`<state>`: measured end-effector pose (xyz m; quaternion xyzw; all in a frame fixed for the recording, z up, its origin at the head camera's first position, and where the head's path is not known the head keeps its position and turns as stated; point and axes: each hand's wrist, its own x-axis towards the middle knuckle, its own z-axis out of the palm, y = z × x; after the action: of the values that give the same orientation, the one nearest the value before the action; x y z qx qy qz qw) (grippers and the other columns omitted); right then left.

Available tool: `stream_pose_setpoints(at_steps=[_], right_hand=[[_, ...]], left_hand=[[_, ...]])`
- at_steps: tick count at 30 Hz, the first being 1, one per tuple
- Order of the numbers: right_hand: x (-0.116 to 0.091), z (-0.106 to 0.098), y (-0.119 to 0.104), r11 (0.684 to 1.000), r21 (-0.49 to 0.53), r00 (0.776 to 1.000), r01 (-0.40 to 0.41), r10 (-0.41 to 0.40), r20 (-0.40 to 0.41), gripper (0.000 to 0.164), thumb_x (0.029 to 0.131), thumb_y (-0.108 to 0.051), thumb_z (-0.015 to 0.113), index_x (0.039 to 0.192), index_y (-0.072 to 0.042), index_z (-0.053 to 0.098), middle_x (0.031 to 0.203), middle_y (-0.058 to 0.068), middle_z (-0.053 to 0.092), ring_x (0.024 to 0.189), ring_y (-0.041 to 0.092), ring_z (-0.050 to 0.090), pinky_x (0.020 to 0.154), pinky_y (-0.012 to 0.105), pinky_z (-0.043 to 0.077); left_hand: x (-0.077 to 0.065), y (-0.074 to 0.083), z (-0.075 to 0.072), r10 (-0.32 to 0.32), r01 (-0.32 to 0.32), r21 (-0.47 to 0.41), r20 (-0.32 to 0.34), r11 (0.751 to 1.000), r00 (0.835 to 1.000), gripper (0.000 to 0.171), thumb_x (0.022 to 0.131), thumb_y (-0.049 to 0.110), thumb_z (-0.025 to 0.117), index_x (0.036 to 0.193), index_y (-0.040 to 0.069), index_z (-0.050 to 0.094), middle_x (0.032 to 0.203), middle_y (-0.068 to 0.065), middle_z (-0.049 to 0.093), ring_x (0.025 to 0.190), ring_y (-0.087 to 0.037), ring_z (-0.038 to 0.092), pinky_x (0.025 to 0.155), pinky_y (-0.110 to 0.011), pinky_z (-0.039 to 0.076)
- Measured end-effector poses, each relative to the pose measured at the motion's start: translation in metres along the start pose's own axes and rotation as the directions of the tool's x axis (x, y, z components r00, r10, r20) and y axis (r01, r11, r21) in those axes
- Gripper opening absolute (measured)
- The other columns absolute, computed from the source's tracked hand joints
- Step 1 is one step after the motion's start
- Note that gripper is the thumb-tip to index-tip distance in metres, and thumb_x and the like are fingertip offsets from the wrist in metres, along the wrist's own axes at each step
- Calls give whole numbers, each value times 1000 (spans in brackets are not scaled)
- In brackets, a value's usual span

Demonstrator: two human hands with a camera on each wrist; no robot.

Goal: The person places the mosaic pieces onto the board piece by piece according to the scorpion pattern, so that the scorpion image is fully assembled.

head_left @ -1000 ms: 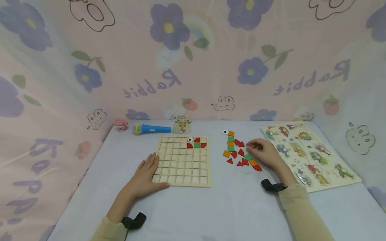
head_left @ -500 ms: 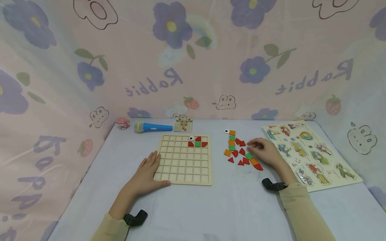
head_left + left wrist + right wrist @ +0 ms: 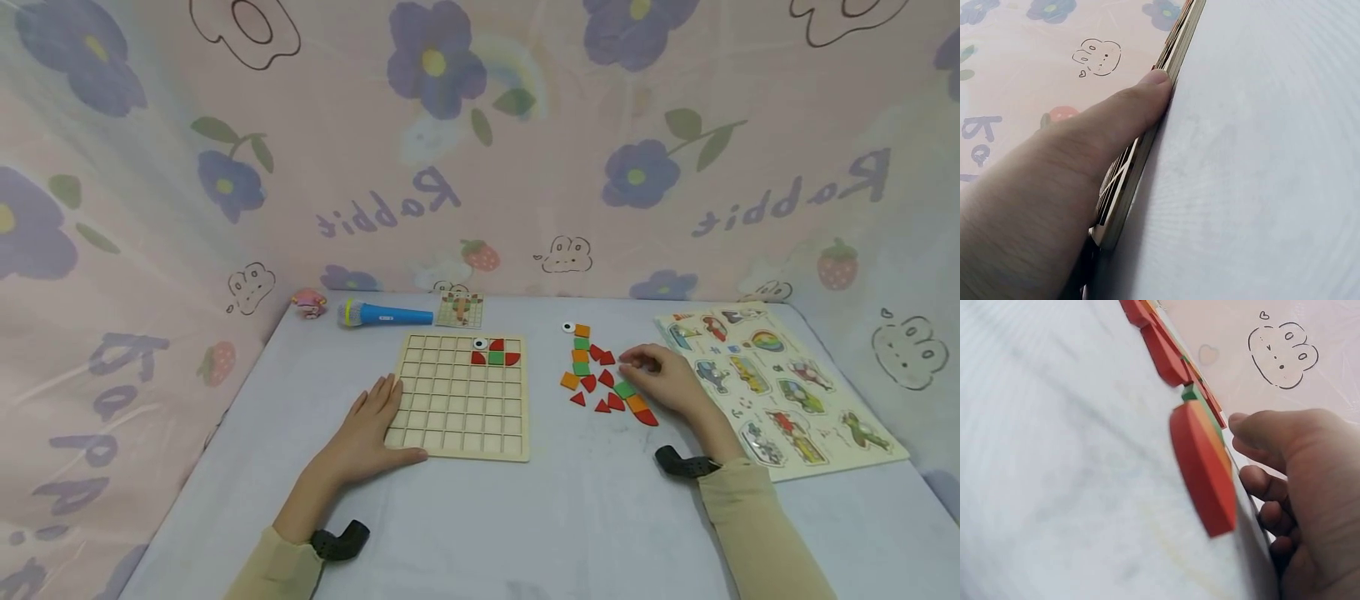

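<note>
Wooden grid board (image 3: pixel 453 417) lies flat on the table (image 3: pixel 480 533), a few set pieces (image 3: pixel 496 358) towards its far right corner. Left hand (image 3: pixel 360 437) spread, braced at the board's left and near edges — gripping nothing. Right hand (image 3: pixel 663 379) loosely bent, nothing visible in it, just beside the loose pieces (image 3: pixel 624 389). Probably best: hold the board firm, pinch one piece by opposite edges — don't scatter the others.
</note>
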<state>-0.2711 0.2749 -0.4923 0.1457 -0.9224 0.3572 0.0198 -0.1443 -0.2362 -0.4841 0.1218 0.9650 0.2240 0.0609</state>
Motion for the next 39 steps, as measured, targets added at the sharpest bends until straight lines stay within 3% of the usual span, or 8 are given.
stream_pose_setpoints(at_steps=[39], right_hand=[[0, 0, 1, 1000, 13, 1000, 2, -2, 4, 27, 102, -31, 73, 121, -12, 77, 107, 7, 71, 95, 21, 57, 84, 28, 47]], left_hand=[[0, 0, -2, -3, 3, -6, 3, 1000, 1000, 128, 83, 75, 75, 167, -4, 18, 176, -22, 11, 164, -39, 6, 131, -60, 9]])
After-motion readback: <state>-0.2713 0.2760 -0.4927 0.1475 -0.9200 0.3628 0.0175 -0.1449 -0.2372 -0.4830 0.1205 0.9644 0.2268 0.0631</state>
